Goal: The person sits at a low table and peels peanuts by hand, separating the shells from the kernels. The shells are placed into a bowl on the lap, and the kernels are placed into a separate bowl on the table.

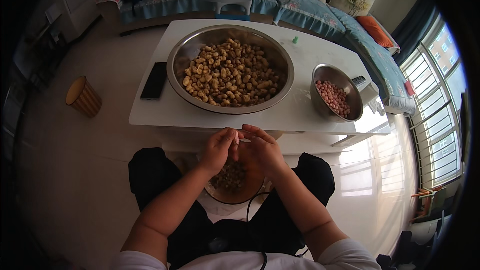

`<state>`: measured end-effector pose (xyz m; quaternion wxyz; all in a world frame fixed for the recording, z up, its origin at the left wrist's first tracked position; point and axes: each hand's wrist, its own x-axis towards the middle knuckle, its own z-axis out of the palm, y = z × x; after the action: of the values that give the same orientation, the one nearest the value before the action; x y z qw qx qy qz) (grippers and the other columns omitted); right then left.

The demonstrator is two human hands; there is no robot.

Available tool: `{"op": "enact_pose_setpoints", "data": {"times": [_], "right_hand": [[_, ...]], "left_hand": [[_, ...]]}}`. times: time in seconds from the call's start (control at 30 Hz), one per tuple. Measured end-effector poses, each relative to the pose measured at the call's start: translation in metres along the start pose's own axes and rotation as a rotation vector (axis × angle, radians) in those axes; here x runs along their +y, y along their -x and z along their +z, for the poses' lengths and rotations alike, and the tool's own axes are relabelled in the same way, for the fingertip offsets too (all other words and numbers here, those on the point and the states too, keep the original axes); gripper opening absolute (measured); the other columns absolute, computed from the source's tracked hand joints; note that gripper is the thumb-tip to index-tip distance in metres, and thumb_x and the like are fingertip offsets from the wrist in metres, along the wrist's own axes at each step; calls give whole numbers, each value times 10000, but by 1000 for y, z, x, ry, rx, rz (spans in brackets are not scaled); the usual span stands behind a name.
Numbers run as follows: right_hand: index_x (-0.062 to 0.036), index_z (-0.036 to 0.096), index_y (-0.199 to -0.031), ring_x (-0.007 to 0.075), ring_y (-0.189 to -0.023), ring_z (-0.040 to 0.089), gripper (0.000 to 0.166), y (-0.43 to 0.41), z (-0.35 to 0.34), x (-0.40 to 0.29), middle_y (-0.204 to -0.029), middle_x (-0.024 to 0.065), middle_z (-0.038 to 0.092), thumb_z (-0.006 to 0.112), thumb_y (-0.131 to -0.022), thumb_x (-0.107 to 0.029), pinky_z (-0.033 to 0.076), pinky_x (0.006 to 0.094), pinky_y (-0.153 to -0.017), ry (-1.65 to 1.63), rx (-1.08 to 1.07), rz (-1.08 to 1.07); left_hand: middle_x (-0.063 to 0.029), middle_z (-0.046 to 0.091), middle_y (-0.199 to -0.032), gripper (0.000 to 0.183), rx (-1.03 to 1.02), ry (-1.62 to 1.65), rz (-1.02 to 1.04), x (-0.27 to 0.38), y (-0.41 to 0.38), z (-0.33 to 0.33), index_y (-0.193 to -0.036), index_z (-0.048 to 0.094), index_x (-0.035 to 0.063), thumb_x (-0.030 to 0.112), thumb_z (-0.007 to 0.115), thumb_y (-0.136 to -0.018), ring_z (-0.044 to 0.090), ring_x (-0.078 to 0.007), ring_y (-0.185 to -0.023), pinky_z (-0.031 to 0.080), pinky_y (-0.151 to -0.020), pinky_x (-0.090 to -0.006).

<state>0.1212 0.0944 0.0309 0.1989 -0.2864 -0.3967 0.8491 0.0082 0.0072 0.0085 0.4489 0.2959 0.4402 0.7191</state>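
Observation:
My left hand [218, 150] and my right hand [265, 153] meet above my lap, just short of the table's front edge. The left thumb and forefinger pinch a small pale pink piece [236, 140], which looks like a peanut kernel. My right fingers are spread and reach toward the left fingertips; what its palm may hold is hidden. Below both hands, between my knees, stands a brown bin [250, 191] with peanut shells [228, 178] inside. A wide steel basin [174, 82] of unshelled peanuts [232, 73] lies ahead. To the right, a smaller steel bowl [347, 78] holds pink shelled peanuts [333, 99].
The white table [153, 118] also bears a black phone [154, 81], a small green object [295, 40] and a remote control [359, 80]. On the floor at left stands a ribbed brown bin [87, 99]. A dark cable [248, 210] crosses my lap. A sofa [311, 15] lines the back.

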Motion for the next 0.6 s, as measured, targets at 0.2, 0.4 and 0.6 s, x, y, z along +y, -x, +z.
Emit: {"op": "enact_pose_setpoints", "data": {"times": [0.2,0.4,0.6], "right_hand": [[2,443,-1164,194,-902,558,311,0,-9,0,-1103,106,529,380,-919,-177,451,283,-756,-41,-4,45],[-45,441,-1201,176,-1082,471,414,-5,-16,-2,-1181,71,508,336,-935,-343,361,312,-858,-177,-80,153],[-48,442,-1196,171,-1069,469,389,-6,-24,-3,-1167,73,505,388,-924,-321,366,322,-866,-300,-134,152]], "left_hand": [[-25,499,-797,312,-20,111,-130,-4,-1,-3,-793,500,70,326,388,-932,457,-76,-604,420,-472,-224],[-2,484,-679,317,24,129,-161,-5,0,-3,-805,522,74,344,406,-924,464,-89,-570,418,-488,-226],[-10,473,-648,347,53,134,-136,-4,-1,-3,-770,519,61,357,416,-919,455,-99,-504,389,-465,-221]]}}
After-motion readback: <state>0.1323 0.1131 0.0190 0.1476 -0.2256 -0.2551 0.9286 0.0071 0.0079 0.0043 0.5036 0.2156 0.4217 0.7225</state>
